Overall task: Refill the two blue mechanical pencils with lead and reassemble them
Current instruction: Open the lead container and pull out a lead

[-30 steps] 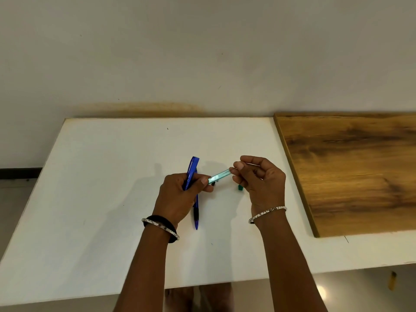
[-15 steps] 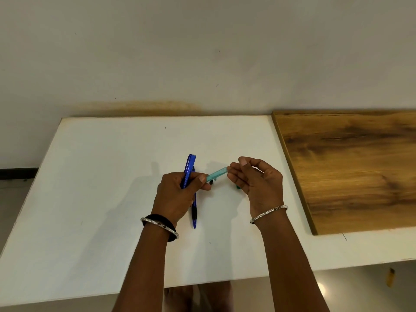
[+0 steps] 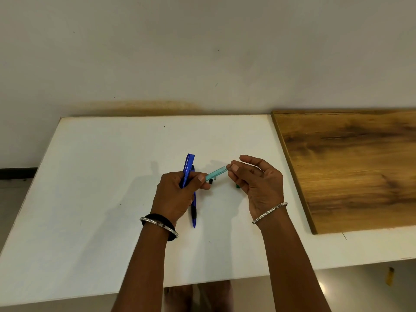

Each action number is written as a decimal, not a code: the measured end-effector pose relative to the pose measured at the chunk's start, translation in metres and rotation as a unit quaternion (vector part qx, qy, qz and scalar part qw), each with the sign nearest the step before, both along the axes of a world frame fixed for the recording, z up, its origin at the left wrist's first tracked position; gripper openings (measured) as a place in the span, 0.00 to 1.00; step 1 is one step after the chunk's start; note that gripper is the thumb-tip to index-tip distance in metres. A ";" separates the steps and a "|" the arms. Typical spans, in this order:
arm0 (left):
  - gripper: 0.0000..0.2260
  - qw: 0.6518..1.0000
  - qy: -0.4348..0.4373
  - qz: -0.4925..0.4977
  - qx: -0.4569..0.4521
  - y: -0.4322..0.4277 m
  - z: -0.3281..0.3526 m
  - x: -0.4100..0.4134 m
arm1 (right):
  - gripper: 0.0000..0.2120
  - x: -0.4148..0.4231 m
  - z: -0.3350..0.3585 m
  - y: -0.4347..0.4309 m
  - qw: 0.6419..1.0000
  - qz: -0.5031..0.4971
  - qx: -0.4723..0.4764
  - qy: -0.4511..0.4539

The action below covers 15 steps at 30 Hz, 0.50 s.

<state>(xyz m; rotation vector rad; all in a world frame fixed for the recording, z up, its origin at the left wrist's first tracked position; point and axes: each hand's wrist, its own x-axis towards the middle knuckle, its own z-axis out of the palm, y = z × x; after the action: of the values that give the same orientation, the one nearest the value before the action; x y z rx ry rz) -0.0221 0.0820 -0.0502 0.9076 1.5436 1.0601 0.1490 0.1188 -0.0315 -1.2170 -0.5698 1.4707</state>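
Observation:
My left hand (image 3: 177, 194) grips a blue mechanical pencil (image 3: 188, 167) that stands nearly upright, and its thumb and fingertip also pinch a teal lead case (image 3: 216, 173). The case slants up to the right. My right hand (image 3: 256, 183) has its thumb and forefinger at the far end of the case; whether a lead sits between them is too small to tell. A second blue pencil (image 3: 194, 210) with a black grip lies on the white table (image 3: 101, 199), partly under my left hand. A small black cap (image 3: 211, 181) lies below the case.
A small green piece (image 3: 237, 186) lies on the table under my right palm. A wooden board (image 3: 351, 167) covers the table's right side, its edge close to my right wrist. The wall runs along the table's back edge.
My right hand's outer fingers have spread and the hand has shifted slightly right, fingertips still at the case end. My left hand keeps the pencil and case almost still.

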 end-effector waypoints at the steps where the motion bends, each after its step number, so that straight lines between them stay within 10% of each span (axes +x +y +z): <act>1: 0.06 1.000 -0.001 -0.001 0.001 0.000 0.000 0.000 | 0.15 0.000 0.000 0.000 1.000 0.000 0.002 -0.004; 15: 0.07 0.999 -0.033 -0.002 -0.007 0.000 0.000 0.001 | 0.12 0.001 0.001 -0.001 1.000 -0.008 -0.023 0.007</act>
<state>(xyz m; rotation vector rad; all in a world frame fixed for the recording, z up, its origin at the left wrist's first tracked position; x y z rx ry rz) -0.0215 0.0815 -0.0498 0.8570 1.4915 1.0660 0.1499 0.1183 -0.0306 -1.2420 -0.5182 1.4845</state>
